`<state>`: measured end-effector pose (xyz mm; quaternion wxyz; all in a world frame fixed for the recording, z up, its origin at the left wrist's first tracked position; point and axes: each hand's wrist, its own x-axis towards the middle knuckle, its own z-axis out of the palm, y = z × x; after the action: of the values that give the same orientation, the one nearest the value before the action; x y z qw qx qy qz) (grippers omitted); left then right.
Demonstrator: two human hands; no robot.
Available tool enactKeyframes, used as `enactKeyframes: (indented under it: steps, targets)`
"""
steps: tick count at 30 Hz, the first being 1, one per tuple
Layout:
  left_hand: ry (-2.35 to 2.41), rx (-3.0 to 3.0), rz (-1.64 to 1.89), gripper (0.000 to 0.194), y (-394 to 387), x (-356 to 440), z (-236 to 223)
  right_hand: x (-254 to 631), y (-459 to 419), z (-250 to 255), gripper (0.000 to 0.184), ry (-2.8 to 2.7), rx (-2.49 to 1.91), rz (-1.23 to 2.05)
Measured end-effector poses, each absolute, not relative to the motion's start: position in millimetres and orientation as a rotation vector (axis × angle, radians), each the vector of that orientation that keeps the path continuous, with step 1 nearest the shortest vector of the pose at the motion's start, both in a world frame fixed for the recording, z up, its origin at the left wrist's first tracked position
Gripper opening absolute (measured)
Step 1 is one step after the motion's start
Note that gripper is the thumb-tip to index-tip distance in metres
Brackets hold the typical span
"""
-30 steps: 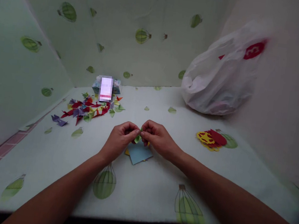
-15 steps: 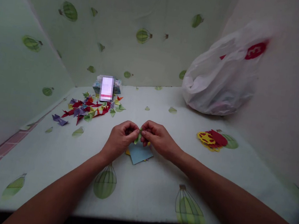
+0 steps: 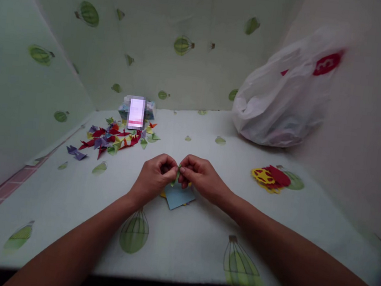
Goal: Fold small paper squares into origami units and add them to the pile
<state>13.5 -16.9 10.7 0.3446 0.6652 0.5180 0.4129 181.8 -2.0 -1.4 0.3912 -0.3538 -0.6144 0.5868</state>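
Note:
A small piece of folded green paper (image 3: 173, 183) is pinched between my two hands, mostly covered by the fingers. My left hand (image 3: 159, 171) is closed on its left side, thumb against the fingertips. Opposite it, my right hand (image 3: 197, 173) is closed on the paper's other side. Below both hands lies a short stack of square paper sheets, a light blue sheet (image 3: 179, 199) on top and yellow edges showing underneath. The fingers hide the exact shape of the green paper.
Folded paper cranes (image 3: 108, 139) in several colours lie heaped at the left back. Behind them a lit phone (image 3: 136, 111) leans on a tissue box (image 3: 150, 111). A white plastic bag (image 3: 281, 98) stands at the right back, with red and yellow paper cutouts (image 3: 271, 178) in front.
The green paper has turned slightly and shows narrower between my fingers. Both hands stay in nearly the same place.

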Motion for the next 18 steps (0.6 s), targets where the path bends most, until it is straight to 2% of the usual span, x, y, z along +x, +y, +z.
enactKeyframes:
  steps: [18]
  targets:
    - [1.373, 1.835, 1.047, 0.007, -18.3, 13.1, 12.2, 183.4, -0.7, -1.1, 0.015, -1.708, -0.929, 1.318]
